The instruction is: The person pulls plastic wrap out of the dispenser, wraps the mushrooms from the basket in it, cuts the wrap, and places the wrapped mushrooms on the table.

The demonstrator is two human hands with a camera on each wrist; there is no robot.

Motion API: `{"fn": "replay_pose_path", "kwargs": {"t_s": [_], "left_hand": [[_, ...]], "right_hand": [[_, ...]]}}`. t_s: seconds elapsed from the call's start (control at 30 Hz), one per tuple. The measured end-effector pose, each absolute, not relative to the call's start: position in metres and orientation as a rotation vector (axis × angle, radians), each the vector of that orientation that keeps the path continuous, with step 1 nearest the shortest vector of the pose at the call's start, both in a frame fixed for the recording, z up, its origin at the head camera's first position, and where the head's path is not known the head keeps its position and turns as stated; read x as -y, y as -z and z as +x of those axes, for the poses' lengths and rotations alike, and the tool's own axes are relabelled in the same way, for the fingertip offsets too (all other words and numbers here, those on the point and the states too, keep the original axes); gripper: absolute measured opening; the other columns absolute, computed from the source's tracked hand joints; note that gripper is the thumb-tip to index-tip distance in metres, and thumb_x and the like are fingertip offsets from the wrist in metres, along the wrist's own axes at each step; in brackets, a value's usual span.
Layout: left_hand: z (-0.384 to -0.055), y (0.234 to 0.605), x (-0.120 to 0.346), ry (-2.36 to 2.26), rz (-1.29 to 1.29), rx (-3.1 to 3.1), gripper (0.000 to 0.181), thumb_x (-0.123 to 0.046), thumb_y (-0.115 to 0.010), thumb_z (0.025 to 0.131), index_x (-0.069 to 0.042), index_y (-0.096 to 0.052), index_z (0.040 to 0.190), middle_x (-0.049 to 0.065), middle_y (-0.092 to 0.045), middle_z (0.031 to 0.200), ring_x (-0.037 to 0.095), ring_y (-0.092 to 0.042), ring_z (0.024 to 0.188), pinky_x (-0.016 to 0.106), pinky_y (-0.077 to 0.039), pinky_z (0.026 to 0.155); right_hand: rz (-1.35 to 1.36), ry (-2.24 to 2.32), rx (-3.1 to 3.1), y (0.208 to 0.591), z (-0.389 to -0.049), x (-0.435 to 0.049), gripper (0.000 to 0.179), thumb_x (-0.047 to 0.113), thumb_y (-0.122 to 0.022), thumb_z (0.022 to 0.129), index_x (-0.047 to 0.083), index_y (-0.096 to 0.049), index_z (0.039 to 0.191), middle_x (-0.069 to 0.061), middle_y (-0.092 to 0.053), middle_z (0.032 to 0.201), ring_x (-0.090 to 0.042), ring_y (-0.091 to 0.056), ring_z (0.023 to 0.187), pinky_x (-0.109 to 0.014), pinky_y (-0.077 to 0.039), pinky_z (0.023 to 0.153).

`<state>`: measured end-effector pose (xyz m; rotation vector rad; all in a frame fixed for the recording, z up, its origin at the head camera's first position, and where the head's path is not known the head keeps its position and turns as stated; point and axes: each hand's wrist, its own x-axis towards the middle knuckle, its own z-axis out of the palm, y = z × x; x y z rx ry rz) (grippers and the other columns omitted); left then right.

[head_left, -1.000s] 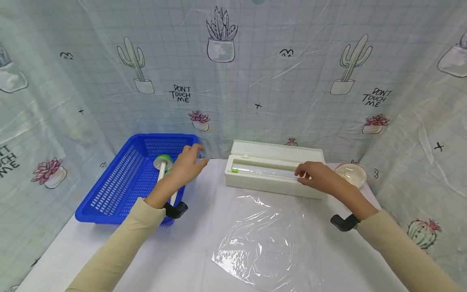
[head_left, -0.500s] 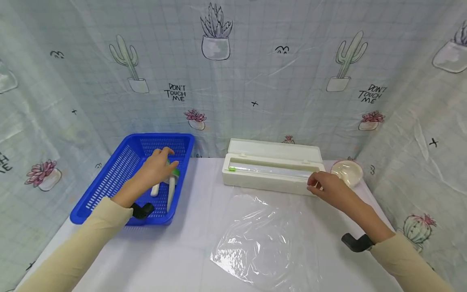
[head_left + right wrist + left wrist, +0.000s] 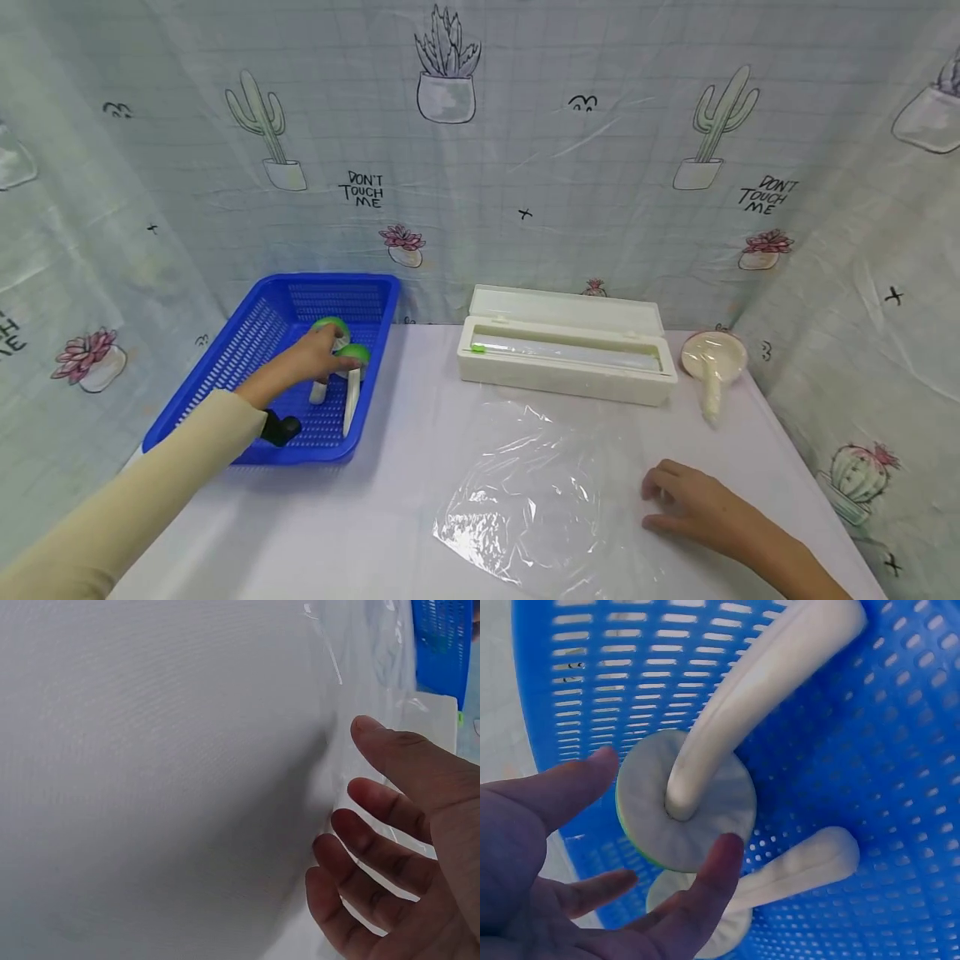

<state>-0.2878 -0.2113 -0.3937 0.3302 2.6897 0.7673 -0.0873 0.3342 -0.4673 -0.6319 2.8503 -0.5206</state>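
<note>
At left in the head view, the left hand (image 3: 306, 358) is inside the blue basket (image 3: 232, 354), over two white-handled discs (image 3: 356, 355), their green tops visible. The left-wrist view instead shows pale undersides, with fingers (image 3: 574, 787) spread apart about one rim, contact unclear. Lower right, the right hand (image 3: 693, 504), fingers loosely parted, is beside clear film (image 3: 525, 504).

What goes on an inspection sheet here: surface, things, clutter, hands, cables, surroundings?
Surface: white table; creased film spread on it
Things: two tools in basket; box, lid open, roll inside; pink-rimmed tool right of box
Clutter: nothing else seen
Left hand: by basket's tools, fingers spread
Right hand: near film's right edge, fingers loosely bent, contact unclear
Cables: nothing seen
Surroundings: cactus-print curtain behind, both sides
</note>
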Motion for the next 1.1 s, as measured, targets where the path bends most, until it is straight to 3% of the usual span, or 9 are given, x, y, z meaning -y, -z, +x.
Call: {"fn": "replay_pose_path", "kwargs": {"t_s": [0.2,0.43,0.6,0.87,1.1], "left_hand": [[-0.293,0.398,0.206,-0.757,0.226,-2.599,0.082,-0.015,-0.072,0.094,0.022,-0.021,0.145,0.045,-0.037,0.14,0.046,-0.065,0.104,0.045,-0.061,0.08],[-0.297,0.406,0.197,-0.806,0.133,-2.571,0.075,0.006,-0.077,0.084,0.016,-0.025,0.137,0.045,-0.038,0.131,0.04,-0.069,0.087,0.042,-0.063,0.073],[-0.3,0.406,0.198,-0.886,0.102,-2.531,0.078,0.015,-0.073,0.079,0.014,-0.025,0.14,0.044,-0.04,0.131,0.04,-0.069,0.091,0.041,-0.062,0.075],[-0.298,0.384,0.213,-0.883,0.229,-2.702,0.081,0.013,-0.072,0.074,0.016,-0.027,0.142,0.044,-0.041,0.127,0.044,-0.063,0.095,0.037,-0.062,0.067],[-0.286,0.342,0.211,-0.775,0.39,-2.897,0.078,0.004,-0.073,0.079,0.012,-0.03,0.144,0.041,-0.039,0.128,0.046,-0.049,0.105,0.05,-0.055,0.077]], "right_hand": [[-0.596,0.481,-2.831,0.471,-0.09,-0.33,0.031,0.039,-0.085,0.08,0.021,-0.066,0.097,0.014,-0.053,0.094,0.0,-0.049,0.08,-0.028,-0.052,0.07],[-0.538,0.459,-2.817,0.471,-0.092,-0.327,0.031,0.037,-0.086,0.079,0.021,-0.066,0.096,0.013,-0.052,0.092,0.0,-0.047,0.079,-0.027,-0.052,0.069],[-0.562,0.462,-2.835,0.471,-0.092,-0.326,0.031,0.035,-0.087,0.078,0.021,-0.065,0.096,0.013,-0.051,0.091,-0.001,-0.048,0.079,-0.027,-0.051,0.068],[-0.472,0.457,-2.816,0.468,-0.095,-0.322,0.033,0.035,-0.088,0.078,0.022,-0.065,0.096,0.012,-0.053,0.092,-0.002,-0.048,0.079,-0.026,-0.052,0.07],[-0.488,0.471,-2.812,0.469,-0.094,-0.323,0.033,0.035,-0.088,0.078,0.022,-0.064,0.096,0.012,-0.052,0.093,-0.002,-0.048,0.08,-0.027,-0.051,0.071]]}}
